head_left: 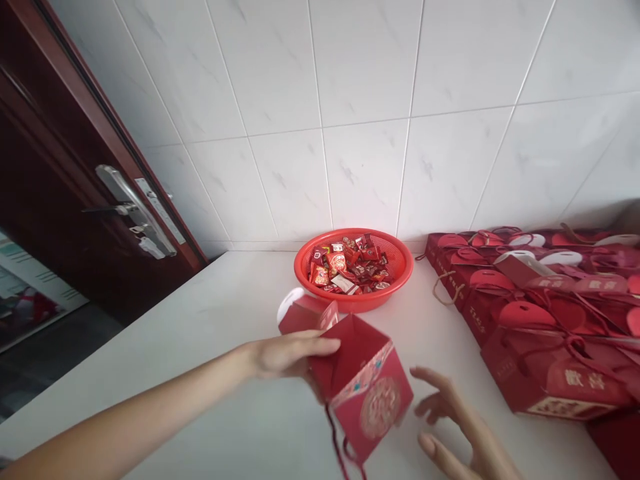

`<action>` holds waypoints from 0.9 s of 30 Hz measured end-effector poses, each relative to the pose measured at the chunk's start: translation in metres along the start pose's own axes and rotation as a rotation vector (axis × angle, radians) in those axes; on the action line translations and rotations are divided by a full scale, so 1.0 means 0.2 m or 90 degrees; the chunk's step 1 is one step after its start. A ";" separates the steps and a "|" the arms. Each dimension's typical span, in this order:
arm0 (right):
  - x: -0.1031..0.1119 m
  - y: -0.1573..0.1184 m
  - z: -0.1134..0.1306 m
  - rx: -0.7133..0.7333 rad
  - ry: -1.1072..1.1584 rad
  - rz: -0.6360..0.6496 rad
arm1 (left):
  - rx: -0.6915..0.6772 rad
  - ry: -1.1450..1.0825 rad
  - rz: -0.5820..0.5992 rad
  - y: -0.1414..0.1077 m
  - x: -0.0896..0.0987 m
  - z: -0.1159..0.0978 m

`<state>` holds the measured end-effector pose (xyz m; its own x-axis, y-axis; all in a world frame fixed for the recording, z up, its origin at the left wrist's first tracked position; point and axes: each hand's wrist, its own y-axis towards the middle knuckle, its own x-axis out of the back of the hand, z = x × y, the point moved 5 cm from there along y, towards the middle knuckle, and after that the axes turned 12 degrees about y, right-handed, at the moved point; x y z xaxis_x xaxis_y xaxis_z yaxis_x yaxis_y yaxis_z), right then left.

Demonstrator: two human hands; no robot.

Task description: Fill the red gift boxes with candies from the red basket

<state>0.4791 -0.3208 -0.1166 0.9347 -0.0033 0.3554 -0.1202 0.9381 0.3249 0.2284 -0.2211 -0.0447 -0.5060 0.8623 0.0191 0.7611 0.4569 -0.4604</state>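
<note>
A red paper gift box with a gold round pattern is tilted above the white table, its top open and the part of its inside that shows bare. My left hand grips its left wall, thumb at the rim and the other fingers mostly hidden behind. A flap with a white rounded end stands up at the back of the box, and a dark red cord hangs below it. Just right of the box, my right hand has its fingers apart and holds nothing. Behind the box, a red plastic basket contains many small wrapped sweets.
On the right, several closed red gift boxes with cords stand packed together on the white table. A tiled wall rises behind the table. To the left is a dark red door with a metal handle and keys.
</note>
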 end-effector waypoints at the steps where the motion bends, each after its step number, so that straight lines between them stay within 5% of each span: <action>1: 0.02 0.03 0.02 -0.004 0.024 0.005 | -0.002 -0.013 0.011 0.07 -0.01 0.01; 6: -0.01 0.18 0.06 -0.030 0.169 0.076 | -0.046 0.021 0.035 0.13 -0.07 0.02; 14: -0.21 0.33 0.12 -0.035 0.384 0.233 | 0.053 -0.063 -0.145 0.08 0.04 0.13; 19: -0.15 0.36 0.14 0.054 0.185 0.116 | 0.144 -0.047 -0.169 0.16 0.09 0.20; 27: -0.07 0.39 0.20 0.073 -0.025 -0.030 | 0.081 0.142 -0.282 0.15 0.19 0.12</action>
<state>0.4427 -0.2613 -0.0609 0.9265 -0.0619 0.3713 -0.1166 0.8907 0.4394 0.2223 -0.1806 -0.0786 -0.6599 0.6234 0.4195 0.4305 0.7713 -0.4689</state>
